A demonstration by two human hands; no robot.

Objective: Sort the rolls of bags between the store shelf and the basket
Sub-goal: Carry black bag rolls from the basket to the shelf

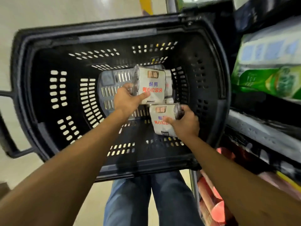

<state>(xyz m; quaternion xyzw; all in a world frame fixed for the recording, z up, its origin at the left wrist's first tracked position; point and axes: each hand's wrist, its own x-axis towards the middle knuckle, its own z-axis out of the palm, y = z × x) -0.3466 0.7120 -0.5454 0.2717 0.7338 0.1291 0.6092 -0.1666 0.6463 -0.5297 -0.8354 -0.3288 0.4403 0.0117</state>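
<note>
Both grips loaded, both inside the basket (32, 79).

Left grip (126, 98): closed round the left end of a pack of bin-bag rolls (150, 85), thumb laid across the lower edge of its grey label, fingers wrapped behind. Label faces up, blue and red print readable.

Right grip (184, 123): closed round the right end of a second pack (160, 118), same label, thumb on the print, fingers curled over the clear-wrapped end. This pack sits nearer me, just below the first one; their edges look close, can't tell if they touch.

More packs (168, 82) lie on the basket bottom, beyond and to the right of the left-hand pack, partly hidden by it. Can't tell whether either held pack rests on the bottom.

Basket is black slotted plastic, handle (9, 128) sticking out left. Store shelf (260, 128) runs along the right, just beside the basket rim, with green packages (268, 79) on it and pink items (216, 198) lower down, blurred. My jeans (146, 201) show under the basket's near edge.
</note>
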